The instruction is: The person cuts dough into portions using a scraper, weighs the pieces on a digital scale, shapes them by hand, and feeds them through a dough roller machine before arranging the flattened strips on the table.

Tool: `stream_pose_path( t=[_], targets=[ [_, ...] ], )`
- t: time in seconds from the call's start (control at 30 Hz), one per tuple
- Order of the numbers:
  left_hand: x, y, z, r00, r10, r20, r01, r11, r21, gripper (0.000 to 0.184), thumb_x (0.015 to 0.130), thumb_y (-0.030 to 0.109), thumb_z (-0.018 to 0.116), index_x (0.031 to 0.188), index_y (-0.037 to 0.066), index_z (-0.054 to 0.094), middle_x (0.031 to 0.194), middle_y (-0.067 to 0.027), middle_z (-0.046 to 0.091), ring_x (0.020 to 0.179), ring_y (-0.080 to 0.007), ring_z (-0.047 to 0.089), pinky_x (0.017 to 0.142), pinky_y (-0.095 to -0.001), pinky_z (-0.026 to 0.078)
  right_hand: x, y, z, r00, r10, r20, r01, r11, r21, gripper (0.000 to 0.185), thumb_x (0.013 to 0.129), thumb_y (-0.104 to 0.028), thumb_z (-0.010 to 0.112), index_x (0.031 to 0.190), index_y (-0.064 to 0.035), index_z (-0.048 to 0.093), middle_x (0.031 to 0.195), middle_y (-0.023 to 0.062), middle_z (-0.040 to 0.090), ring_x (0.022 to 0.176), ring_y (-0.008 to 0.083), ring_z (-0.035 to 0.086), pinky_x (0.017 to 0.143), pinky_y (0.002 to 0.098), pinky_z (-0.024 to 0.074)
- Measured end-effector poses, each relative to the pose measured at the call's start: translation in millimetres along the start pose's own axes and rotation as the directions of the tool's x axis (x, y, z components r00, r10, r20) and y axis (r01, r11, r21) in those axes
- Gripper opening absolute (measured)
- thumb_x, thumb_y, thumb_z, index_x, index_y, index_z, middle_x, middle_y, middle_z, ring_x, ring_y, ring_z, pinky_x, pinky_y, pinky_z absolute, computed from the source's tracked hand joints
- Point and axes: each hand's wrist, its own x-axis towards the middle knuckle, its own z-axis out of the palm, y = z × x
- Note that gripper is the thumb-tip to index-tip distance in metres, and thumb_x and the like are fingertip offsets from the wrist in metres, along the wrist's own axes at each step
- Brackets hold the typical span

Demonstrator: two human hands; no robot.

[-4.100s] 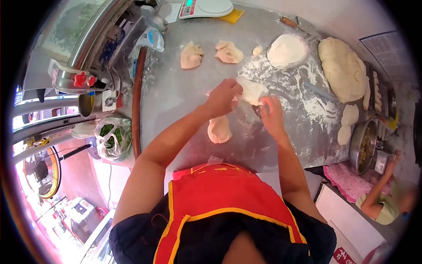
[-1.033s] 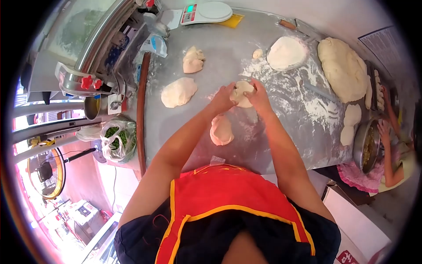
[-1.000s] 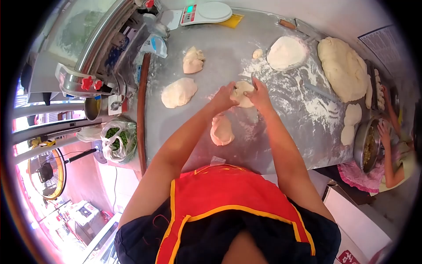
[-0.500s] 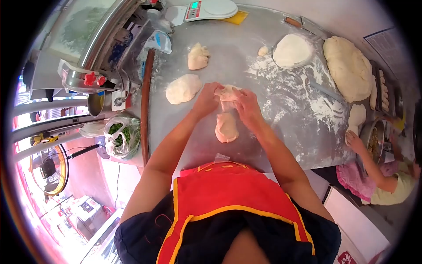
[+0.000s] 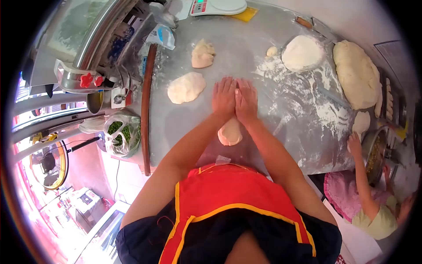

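Note:
My left hand [image 5: 224, 95] and my right hand [image 5: 246, 99] lie flat side by side on the metal table, fingers stretched away from me. The dough that was between them is hidden beneath the palms. Just below my wrists sits a folded dough piece [image 5: 230, 133]. A flattened dough piece [image 5: 187, 88] lies to the left of my left hand, with a crumpled dough piece [image 5: 203, 54] above it. To the upper right are a small dough ball [image 5: 271, 51] and a round white mound [image 5: 302, 53] beside scattered flour.
A large dough mass [image 5: 357, 75] lies at the right. A co-worker's hand [image 5: 354, 144] touches dough near a bowl of filling [image 5: 376, 154]. A wooden rod [image 5: 148, 110] borders the left edge, beside a bag of greens [image 5: 122, 133]. At the back stands a scale [image 5: 218, 6].
My hands have gone from gripping the dough at its ends to lying flat together over it. The flattened piece appeared at the left earlier. The co-worker's arm has moved.

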Motion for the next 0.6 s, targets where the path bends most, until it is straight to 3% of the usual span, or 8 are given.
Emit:
stream_pose_path(
  t=[0.13, 0.3, 0.4, 0.43, 0.47, 0.5, 0.53, 0.6],
  targets=[
    [23.4, -9.6, 15.6, 0.994, -0.059, 0.094, 0.035, 0.972, 0.231, 0.047, 0.095, 0.029, 0.038, 0.137, 0.011, 0.04, 0.146, -0.0086, 0.035, 0.139, -0.0276, 0.024, 0.111, -0.0526, 0.015, 19.9, 16.4, 7.3, 0.998, 0.047, 0.036, -0.039, 0.975, -0.217, 0.041, 0.098, -0.03, 0.036, 0.133, -0.0115, 0.047, 0.136, 0.0135, 0.044, 0.131, 0.0351, 0.034, 0.106, 0.0592, 0.0182],
    [45.0, -7.4, 23.9, 0.991, -0.129, 0.041, 0.112, 0.948, 0.297, 0.047, 0.097, 0.033, 0.033, 0.14, 0.014, 0.038, 0.149, -0.0071, 0.031, 0.141, -0.0249, 0.019, 0.111, -0.0546, 0.011, 44.4, 31.3, 13.9, 0.998, 0.064, 0.022, -0.053, 0.943, -0.327, 0.042, 0.097, -0.031, 0.035, 0.133, -0.0129, 0.048, 0.14, 0.0121, 0.041, 0.133, 0.032, 0.032, 0.108, 0.0599, 0.0143],
    [51.7, -10.0, 24.7, 0.993, -0.116, -0.027, 0.119, 0.958, 0.259, 0.043, 0.097, 0.033, 0.036, 0.135, 0.014, 0.044, 0.145, -0.0088, 0.036, 0.137, -0.0262, 0.026, 0.11, -0.0514, 0.019, 47.0, 38.6, 16.6, 0.998, 0.061, 0.008, -0.056, 0.956, -0.289, 0.043, 0.097, -0.033, 0.037, 0.129, -0.0101, 0.052, 0.138, 0.0149, 0.043, 0.132, 0.0332, 0.034, 0.11, 0.055, 0.0141],
    [52.6, -11.2, 24.0, 0.993, -0.109, -0.048, 0.117, 0.965, 0.236, 0.042, 0.097, 0.033, 0.037, 0.133, 0.013, 0.047, 0.143, -0.0098, 0.039, 0.135, -0.0272, 0.03, 0.109, -0.0497, 0.022, 43.9, 59.6, 23.2, 0.996, 0.059, 0.065, -0.05, 0.989, -0.136, 0.043, 0.096, -0.034, 0.038, 0.128, -0.0083, 0.052, 0.137, 0.0164, 0.044, 0.131, 0.034, 0.035, 0.11, 0.0524, 0.0165],
    [56.5, -15.9, 16.4, 0.975, -0.214, 0.055, 0.22, 0.967, -0.128, 0.043, 0.096, 0.033, 0.039, 0.132, 0.011, 0.047, 0.142, -0.0117, 0.04, 0.134, -0.0282, 0.032, 0.109, -0.0473, 0.023, 40.1, 97.1, 34.3, 0.992, 0.044, 0.121, -0.047, 0.999, 0.02, 0.044, 0.096, -0.034, 0.039, 0.127, -0.0065, 0.053, 0.136, 0.0179, 0.044, 0.129, 0.0349, 0.036, 0.11, 0.0498, 0.0188],
    [61.6, -26.1, 4.2, 0.945, -0.268, 0.185, 0.325, 0.826, -0.462, 0.044, 0.095, 0.033, 0.041, 0.132, 0.009, 0.047, 0.141, -0.0136, 0.041, 0.133, -0.0293, 0.033, 0.109, -0.0449, 0.024, 54.5, 84.0, 20.5, 0.984, 0.017, 0.177, -0.048, 0.983, 0.175, 0.044, 0.096, -0.035, 0.04, 0.127, -0.0048, 0.053, 0.135, 0.0194, 0.044, 0.128, 0.0357, 0.037, 0.11, 0.0471, 0.0212],
    [61.2, -35.8, -6.8, 0.906, -0.264, 0.331, 0.423, 0.561, -0.712, 0.045, 0.095, 0.033, 0.043, 0.131, 0.007, 0.047, 0.14, -0.0156, 0.042, 0.132, -0.0303, 0.035, 0.109, -0.0425, 0.025, 50.4, 71.5, -3.7, 0.946, 0.235, 0.224, -0.308, 0.868, 0.39, 0.052, 0.087, -0.037, 0.057, 0.123, 0.0003, 0.054, 0.127, 0.0226, 0.05, 0.119, 0.0374, 0.045, 0.101, 0.041, 0.0345],
    [52.4, -40.7, -36.5, 0.857, -0.485, 0.175, 0.46, 0.564, -0.686, 0.03, 0.088, 0.028, 0.057, 0.106, 0.004, 0.061, 0.108, -0.0176, 0.06, 0.103, -0.0363, 0.054, 0.091, -0.0398, 0.042, 48.4, 52.9, -31.0, 0.929, 0.183, 0.322, -0.244, 0.956, 0.161, 0.054, 0.077, -0.035, 0.066, 0.116, 0.0021, 0.057, 0.116, 0.0218, 0.057, 0.108, 0.037, 0.053, 0.091, 0.041, 0.0415]
  ],
)
